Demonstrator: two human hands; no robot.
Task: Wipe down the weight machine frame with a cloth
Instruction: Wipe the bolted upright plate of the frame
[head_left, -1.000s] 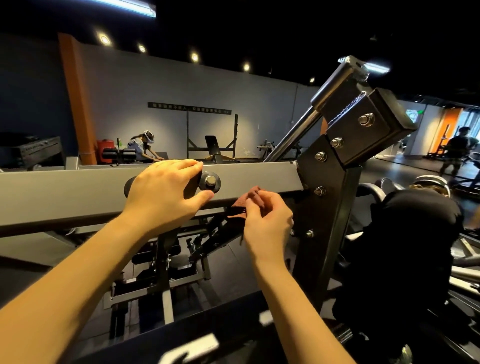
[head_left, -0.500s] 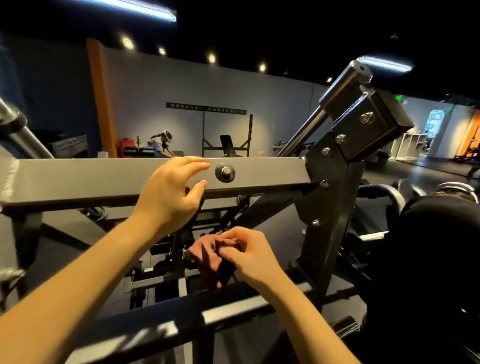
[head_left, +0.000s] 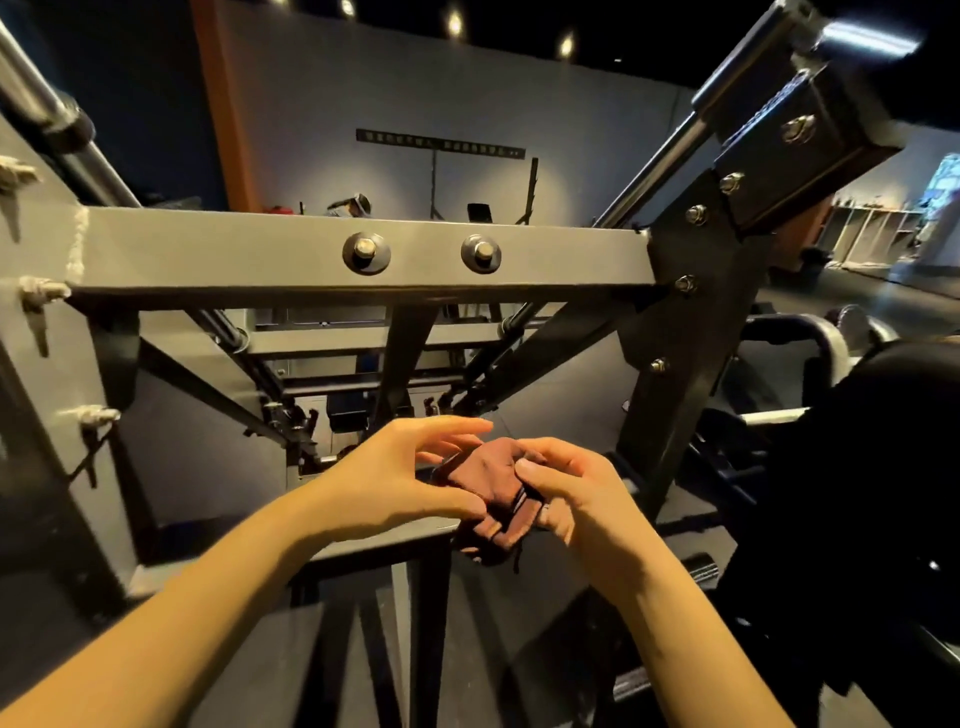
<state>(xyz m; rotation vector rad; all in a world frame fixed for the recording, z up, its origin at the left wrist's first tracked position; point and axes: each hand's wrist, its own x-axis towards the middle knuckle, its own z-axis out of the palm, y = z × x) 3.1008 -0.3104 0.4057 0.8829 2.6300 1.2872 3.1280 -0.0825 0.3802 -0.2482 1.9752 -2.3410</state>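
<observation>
Reddish-brown cloth (head_left: 488, 499) sits bunched between the two hands, low in the view and well below the grey crossbeam (head_left: 234, 249) of the weight machine frame (head_left: 691, 322). The right hand (head_left: 582, 499) holds it — thumb laid across the top of the fabric, the other fingers curled under and round its right edge, so the cloth is pinched there. A loose fold hangs down just beneath those fingers, in front of a dark lower bar (head_left: 374, 545).

On the other side, the left hand (head_left: 384, 483) has its fingers spread and mostly straight; its thumb reaches along the lower left edge of the cloth and its upper fingers stretch over the top left corner. Whether they press the fabric or only hover at it cannot be told, but nothing is curled round it.

Above the fingers the crossbeam runs level, with two large bolts (head_left: 366, 253) side by side near its middle. To the upper right of the right hand stands a black bolted upright plate, carrying an angled block (head_left: 795, 140) and a slanted silver tube (head_left: 654, 166). Behind the hands — beyond the cloth — dark struts cross under the beam.
</observation>
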